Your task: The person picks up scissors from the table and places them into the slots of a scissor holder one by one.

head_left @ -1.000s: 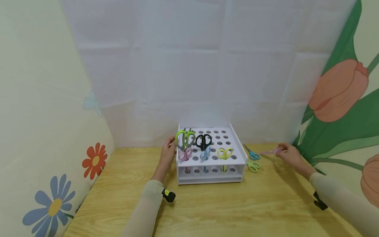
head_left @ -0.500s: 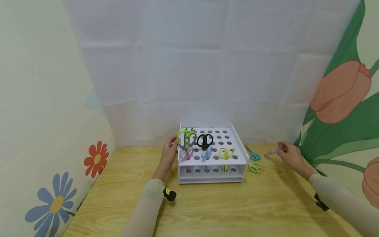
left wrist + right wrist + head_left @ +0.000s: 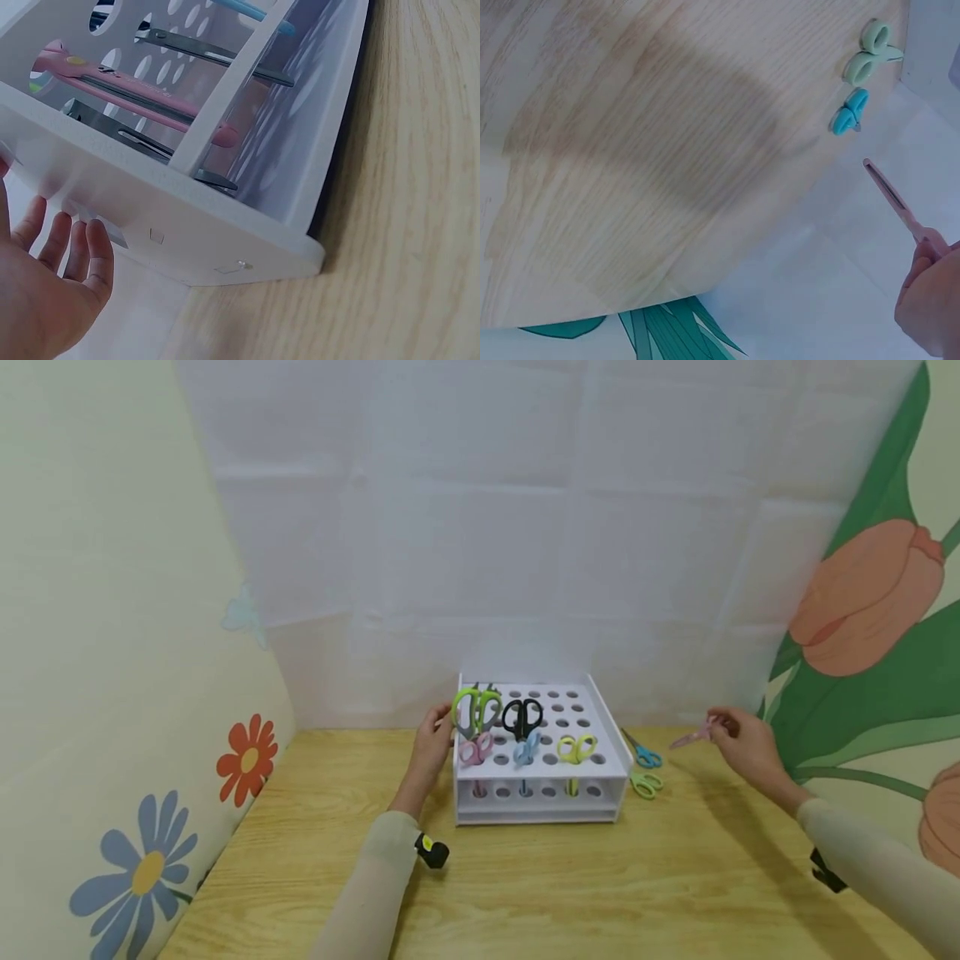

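Observation:
In the head view, my right hand (image 3: 750, 752) holds pink scissors (image 3: 692, 737) by the handles above the table's right side. Their tips point left, toward the rack. The right wrist view shows the same scissors (image 3: 894, 202) with blades together. My left hand (image 3: 431, 743) rests its fingertips against the left side of a white, holed rack (image 3: 536, 817); its fingers look loosely extended in the left wrist view. Standing in the rack are green scissors (image 3: 478, 718), black scissors (image 3: 522, 728), pink-handled scissors (image 3: 476, 752), light blue scissors (image 3: 527, 750) and yellow scissors (image 3: 576, 753).
Blue scissors (image 3: 643, 752) and light green scissors (image 3: 641, 779) lie on the wooden table (image 3: 555, 893), right beside the rack. A white cloth (image 3: 465, 527) hangs behind. Painted flower panels (image 3: 870, 602) stand at both sides.
My right hand has lifted the pink scissors slightly, and their tips have tilted down. The left hand stays at the rack's side. The whole view has shifted a little.

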`<state>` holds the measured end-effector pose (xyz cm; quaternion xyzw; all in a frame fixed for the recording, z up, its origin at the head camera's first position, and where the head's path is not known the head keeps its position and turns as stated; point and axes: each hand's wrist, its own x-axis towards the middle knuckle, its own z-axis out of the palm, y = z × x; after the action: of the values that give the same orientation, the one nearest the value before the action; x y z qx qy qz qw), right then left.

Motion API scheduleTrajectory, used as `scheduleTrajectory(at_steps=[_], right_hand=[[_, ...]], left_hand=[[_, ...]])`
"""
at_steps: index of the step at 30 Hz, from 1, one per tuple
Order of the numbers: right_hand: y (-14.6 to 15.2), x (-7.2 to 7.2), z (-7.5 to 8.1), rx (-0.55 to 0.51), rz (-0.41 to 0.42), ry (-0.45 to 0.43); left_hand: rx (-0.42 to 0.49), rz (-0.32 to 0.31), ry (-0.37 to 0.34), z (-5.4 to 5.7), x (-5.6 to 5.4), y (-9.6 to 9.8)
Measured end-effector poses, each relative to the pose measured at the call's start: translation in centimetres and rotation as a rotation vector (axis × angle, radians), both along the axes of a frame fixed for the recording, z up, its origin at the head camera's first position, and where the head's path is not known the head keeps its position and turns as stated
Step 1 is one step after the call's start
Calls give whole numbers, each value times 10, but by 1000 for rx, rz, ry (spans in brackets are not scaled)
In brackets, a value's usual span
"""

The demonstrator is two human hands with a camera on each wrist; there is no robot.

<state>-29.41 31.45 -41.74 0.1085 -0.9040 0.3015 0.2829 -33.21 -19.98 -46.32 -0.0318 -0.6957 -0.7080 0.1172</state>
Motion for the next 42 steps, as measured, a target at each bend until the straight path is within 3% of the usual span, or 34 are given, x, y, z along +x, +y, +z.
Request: scheduleTrajectory(at_steps=[13,22,31,36,42], right_hand=[[-28,9,41,18,76,51],[-62,20,68,6,266,256],[-100,26,92,-22,427,320],[-116,29,92,-38,473,317],[-124,21,79,-20,471,206]], left_hand=[[26,7,8,3,0,-4],[36,6,-7,-1,5,-5],[46,0,-17,-1,0,-3],[39,-2,-23,0,-2,-1],[44,-7,-10,-3,-3,2]])
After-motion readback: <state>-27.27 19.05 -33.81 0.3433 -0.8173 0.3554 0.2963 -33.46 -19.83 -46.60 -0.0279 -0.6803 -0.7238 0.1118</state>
